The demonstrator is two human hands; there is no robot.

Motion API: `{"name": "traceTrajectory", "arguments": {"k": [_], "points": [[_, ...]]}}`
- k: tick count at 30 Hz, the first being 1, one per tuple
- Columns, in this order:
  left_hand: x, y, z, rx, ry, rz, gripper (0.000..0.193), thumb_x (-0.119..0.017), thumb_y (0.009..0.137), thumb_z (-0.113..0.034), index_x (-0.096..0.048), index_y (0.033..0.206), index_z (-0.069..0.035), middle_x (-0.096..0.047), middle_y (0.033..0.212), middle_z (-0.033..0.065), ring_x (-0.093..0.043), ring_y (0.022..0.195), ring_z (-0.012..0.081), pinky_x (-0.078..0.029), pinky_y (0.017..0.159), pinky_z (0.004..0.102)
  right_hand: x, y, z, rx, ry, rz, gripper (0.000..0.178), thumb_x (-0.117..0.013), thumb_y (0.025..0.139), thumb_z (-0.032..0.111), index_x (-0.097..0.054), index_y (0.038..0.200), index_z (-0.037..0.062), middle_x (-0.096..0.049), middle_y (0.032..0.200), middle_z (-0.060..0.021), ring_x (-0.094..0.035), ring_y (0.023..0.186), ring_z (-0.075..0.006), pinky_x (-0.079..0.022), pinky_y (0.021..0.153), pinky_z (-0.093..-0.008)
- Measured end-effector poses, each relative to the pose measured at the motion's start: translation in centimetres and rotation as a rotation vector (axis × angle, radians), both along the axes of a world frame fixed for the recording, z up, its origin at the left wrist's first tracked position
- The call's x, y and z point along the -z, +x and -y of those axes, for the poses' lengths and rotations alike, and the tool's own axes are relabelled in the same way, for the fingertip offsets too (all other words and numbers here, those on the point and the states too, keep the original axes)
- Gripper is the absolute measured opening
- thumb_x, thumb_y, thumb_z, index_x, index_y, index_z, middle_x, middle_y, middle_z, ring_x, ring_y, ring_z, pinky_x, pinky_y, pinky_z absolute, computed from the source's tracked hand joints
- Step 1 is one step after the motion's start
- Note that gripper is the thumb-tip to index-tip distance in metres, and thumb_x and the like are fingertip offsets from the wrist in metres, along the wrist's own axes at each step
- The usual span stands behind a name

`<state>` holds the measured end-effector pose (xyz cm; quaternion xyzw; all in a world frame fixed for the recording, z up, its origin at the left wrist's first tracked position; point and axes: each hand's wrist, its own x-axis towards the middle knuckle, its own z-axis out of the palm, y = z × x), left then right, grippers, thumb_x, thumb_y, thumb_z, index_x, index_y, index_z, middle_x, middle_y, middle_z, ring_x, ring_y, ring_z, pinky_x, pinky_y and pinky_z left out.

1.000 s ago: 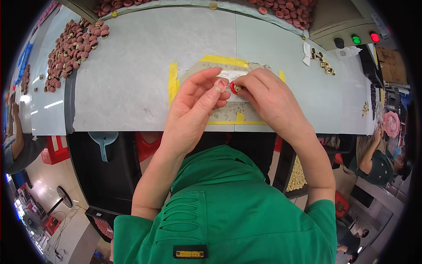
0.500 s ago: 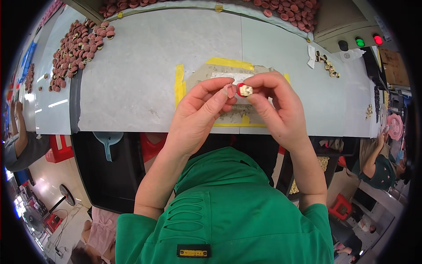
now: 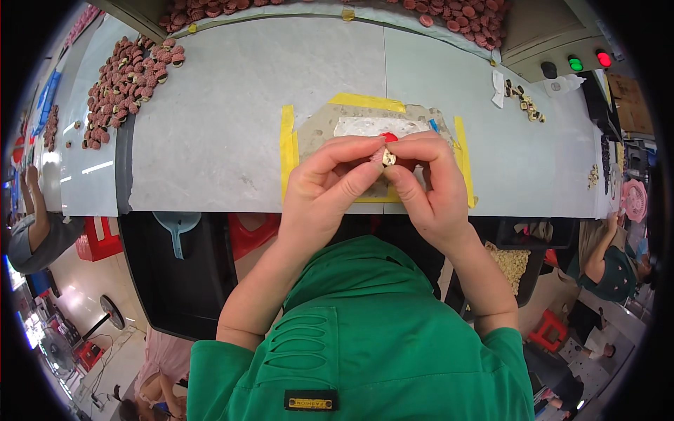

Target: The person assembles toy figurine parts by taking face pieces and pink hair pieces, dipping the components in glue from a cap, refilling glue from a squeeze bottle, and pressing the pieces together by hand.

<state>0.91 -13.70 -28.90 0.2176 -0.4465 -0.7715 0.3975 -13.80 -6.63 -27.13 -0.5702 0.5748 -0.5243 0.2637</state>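
Observation:
Over a taped mat, my two hands meet at the fingertips. My left hand (image 3: 328, 184) is closed on a small pink bumpy shell (image 3: 378, 156), pinched between thumb and fingers. In the right hand (image 3: 434, 184), the thumb and fingers pinch a small cream piece with dark marks (image 3: 389, 160). Shell and cream piece are pressed against each other, and fingers partly hide both. Just beyond the fingertips shows a bright red round thing (image 3: 388, 137); whether it rests on the mat I cannot tell.
Yellow tape (image 3: 368, 102) borders the mat on the grey table (image 3: 210, 126). Pink pieces (image 3: 126, 88) are heaped at the left; several cream pieces (image 3: 528, 107) lie at the right. Below the table edge are a black bin (image 3: 189, 288) with a blue scoop (image 3: 177, 223) and a tray of cream pieces (image 3: 511, 266).
My hands have come closer together and a little nearer to me. The pink shell and the cream piece, apart before, now touch. More of the mat and the red thing shows behind.

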Motion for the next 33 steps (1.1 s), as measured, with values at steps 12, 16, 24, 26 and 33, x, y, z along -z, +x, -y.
{"name": "traceTrajectory", "arguments": {"k": [12,16,24,26,33], "points": [[-1.3,0.5,1.1,0.250,0.197,0.100,0.061,-0.058,0.092,-0.008,-0.027,0.144,-0.005,-0.062,0.104,0.0099,-0.060,0.096,0.0144,-0.049,0.084,0.0269,-1.5,-2.8,0.7,-0.183,-0.038,-0.235,0.022,-0.069,0.081,0.014,-0.062,0.101,0.0072,-0.056,0.099,-0.0085,-0.054,0.092,-0.0256,-0.045,0.081,-0.0349],[-3.0,0.3,1.3,0.420,0.174,0.183,0.062,-0.062,0.091,-0.013,-0.029,0.143,-0.004,-0.060,0.101,0.0074,-0.057,0.093,0.0115,-0.047,0.080,0.0249,-2.3,-3.5,0.0,-0.247,-0.051,-0.370,0.024,-0.072,0.078,0.017,-0.062,0.099,0.0070,-0.057,0.097,-0.0076,-0.055,0.090,-0.0262,-0.046,0.078,-0.0349],[-2.2,-1.8,-0.6,0.526,0.322,0.097,0.053,-0.054,0.097,-0.028,-0.034,0.140,-0.005,-0.057,0.101,0.0041,-0.056,0.089,0.0098,-0.047,0.080,0.0246,-2.8,-4.0,-2.6,-0.259,0.039,-0.256,0.026,-0.065,0.083,0.013,-0.060,0.107,0.0031,-0.056,0.104,-0.0100,-0.054,0.093,-0.0266,-0.046,0.082,-0.0351],[-2.2,-2.2,-1.3,0.509,0.340,0.096,0.051,-0.051,0.098,-0.029,-0.035,0.140,-0.006,-0.057,0.103,0.0041,-0.056,0.089,0.0100,-0.047,0.080,0.0249,-2.2,-4.1,-3.2,-0.229,0.092,-0.140,0.025,-0.060,0.086,0.010,-0.059,0.110,0.0014,-0.055,0.106,-0.0115,-0.054,0.095,-0.0266,-0.045,0.083,-0.0348],[-1.9,-3.2,-2.2,0.429,0.340,0.113,0.046,-0.045,0.101,-0.029,-0.036,0.139,-0.005,-0.057,0.104,0.0046,-0.057,0.090,0.0097,-0.048,0.080,0.0247,-1.1,-4.3,-3.7,-0.193,0.118,-0.091,0.025,-0.047,0.091,0.007,-0.055,0.113,-0.0012,-0.053,0.111,-0.0145,-0.054,0.100,-0.0283,-0.044,0.088,-0.0342]]}}
